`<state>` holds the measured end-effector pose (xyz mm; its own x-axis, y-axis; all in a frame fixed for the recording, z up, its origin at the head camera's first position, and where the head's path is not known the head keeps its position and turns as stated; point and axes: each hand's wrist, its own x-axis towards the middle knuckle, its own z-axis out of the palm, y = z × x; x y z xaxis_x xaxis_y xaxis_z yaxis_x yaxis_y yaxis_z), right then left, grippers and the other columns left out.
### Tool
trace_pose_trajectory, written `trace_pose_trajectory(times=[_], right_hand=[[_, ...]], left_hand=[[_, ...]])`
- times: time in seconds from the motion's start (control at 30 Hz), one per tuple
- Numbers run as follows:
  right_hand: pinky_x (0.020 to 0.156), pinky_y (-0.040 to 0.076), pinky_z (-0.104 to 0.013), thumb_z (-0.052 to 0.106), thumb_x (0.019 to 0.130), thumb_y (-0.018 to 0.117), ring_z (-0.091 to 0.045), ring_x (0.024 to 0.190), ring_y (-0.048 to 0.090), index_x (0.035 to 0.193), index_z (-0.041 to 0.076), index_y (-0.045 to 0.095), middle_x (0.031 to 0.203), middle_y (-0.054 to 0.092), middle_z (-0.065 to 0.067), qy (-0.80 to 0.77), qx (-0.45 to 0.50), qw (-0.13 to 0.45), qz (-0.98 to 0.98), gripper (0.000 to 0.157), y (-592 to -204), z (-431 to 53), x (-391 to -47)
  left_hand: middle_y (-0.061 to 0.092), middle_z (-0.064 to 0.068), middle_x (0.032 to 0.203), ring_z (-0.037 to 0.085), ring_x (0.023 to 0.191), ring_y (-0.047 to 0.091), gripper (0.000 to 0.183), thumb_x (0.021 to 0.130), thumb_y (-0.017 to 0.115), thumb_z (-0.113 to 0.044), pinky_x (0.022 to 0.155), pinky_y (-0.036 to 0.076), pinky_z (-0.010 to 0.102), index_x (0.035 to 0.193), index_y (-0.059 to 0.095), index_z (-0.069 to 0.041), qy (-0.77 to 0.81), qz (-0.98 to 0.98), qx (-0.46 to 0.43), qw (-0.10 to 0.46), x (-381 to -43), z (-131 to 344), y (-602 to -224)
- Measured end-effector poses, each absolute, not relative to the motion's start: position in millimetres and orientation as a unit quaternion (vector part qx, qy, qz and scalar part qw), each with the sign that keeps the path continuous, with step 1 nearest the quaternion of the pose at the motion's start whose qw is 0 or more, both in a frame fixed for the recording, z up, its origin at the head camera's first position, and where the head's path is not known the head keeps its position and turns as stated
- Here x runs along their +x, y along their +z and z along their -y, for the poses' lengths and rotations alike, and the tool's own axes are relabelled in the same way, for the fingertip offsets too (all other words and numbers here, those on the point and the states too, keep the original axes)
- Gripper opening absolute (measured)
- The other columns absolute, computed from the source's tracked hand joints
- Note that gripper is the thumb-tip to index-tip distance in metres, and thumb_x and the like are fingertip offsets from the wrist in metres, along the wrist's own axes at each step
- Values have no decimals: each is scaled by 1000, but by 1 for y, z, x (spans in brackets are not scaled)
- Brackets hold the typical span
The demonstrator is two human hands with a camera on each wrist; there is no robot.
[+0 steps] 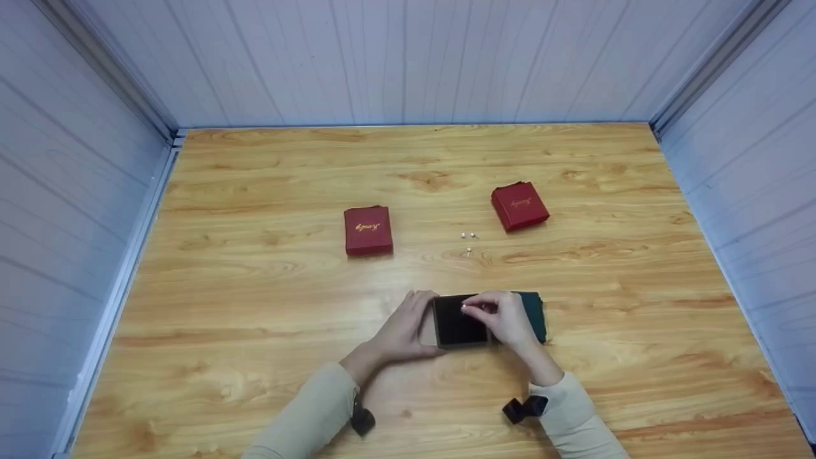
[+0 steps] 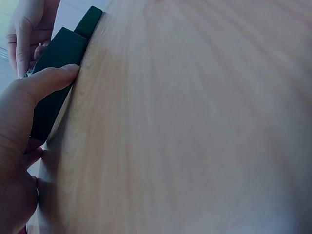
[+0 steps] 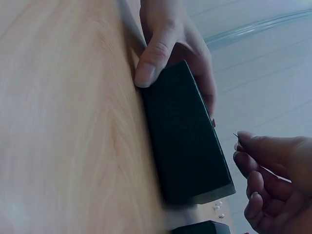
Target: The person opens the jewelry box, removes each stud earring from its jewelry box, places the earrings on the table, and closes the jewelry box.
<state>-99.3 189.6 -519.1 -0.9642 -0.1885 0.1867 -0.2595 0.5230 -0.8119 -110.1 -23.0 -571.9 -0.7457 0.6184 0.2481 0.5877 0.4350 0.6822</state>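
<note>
A dark green jewelry box (image 3: pixel 185 141) stands on the table, its black inner pad (image 1: pixel 456 330) facing up. My left hand (image 1: pixel 403 328) grips its left end, thumb on the near side and fingers on the far side. Over the pad, my right hand (image 1: pixel 510 322) pinches a small white stud earring (image 1: pixel 463 308) between thumb and index finger. The earring's thin pin shows past the fingertips in the right wrist view. To the right lies the box's green lid part (image 1: pixel 534 313), partly hidden behind my right hand.
Farther back, three loose stud earrings (image 1: pixel 468 249) lie on the wooden table (image 1: pixel 255 287). A red box (image 1: pixel 368 231) with gold lettering is at their left, and another red box (image 1: pixel 519 206) at their right. Pale panels (image 1: pixel 408 64) wall the table's back and sides.
</note>
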Motion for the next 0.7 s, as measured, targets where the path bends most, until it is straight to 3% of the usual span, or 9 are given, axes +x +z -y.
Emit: trace_pose_trajectory(times=[0.7], right_hand=[[46,37,-18,13,72,72,-6,51,46,75,7,72,63,63,2,453,97,43,885,6,-508,-205,-131]], left_hand=[[44,1,117,13,113,38,86,57,77,-44,105,14,43,124,35,-10,387,-852,351,28,-110,24,-572]])
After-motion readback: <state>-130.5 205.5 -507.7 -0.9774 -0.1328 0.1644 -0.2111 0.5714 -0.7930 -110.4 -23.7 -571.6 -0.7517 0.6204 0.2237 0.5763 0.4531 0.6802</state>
